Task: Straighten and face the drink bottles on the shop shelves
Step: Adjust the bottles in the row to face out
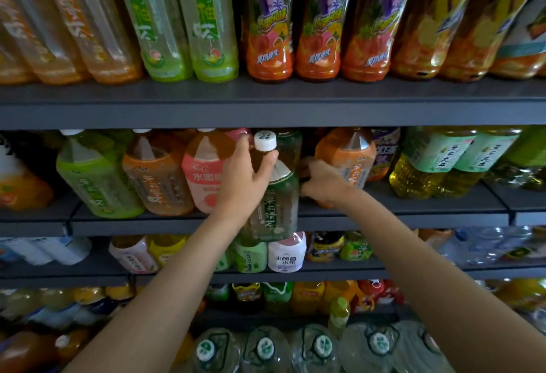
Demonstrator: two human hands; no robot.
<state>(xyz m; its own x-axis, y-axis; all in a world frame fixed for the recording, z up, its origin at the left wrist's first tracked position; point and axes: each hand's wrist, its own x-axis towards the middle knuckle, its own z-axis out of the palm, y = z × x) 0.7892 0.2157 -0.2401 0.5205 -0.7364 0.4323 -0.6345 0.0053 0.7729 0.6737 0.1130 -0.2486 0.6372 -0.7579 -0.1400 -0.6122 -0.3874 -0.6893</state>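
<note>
Clear plastic water bottles point(266, 349) with green-and-white caps sit nearest, along the bottom edge of the head view, with small mixed drinks on the dim shelf just behind them. Two bare forearms rise from the lower corners toward the middle shelf point(413, 219), a dark grey ledge. The left hand point(245, 177) grips the shoulder of a dark green tea bottle point(276, 201) just under its white cap point(265, 140) — thumb on the right of the neck, fingers curled round the left — and the bottle stands at the shelf's front edge, its base overhanging the lip and its label facing out. Just right of it, the right hand point(322, 180) is pressed against the near-left side of an orange-labelled tea bottle point(347, 154), fingers bent round its body; the fingertips are hidden behind the bottle, so how tightly they hold cannot be told. Left of the green tea bottle stand a pink-labelled bottle point(204, 171), an orange one point(156, 177) and a light green one point(94, 174), all tilted in the wide lens. Right of the orange-labelled tea bottle are two yellow drinks point(428, 166) with pale green labels. Farthest up, the top shelf point(266, 106) carries tall iced tea bottles point(270, 24) — purple-and-orange labels — beside green ones point(206, 18).
</note>
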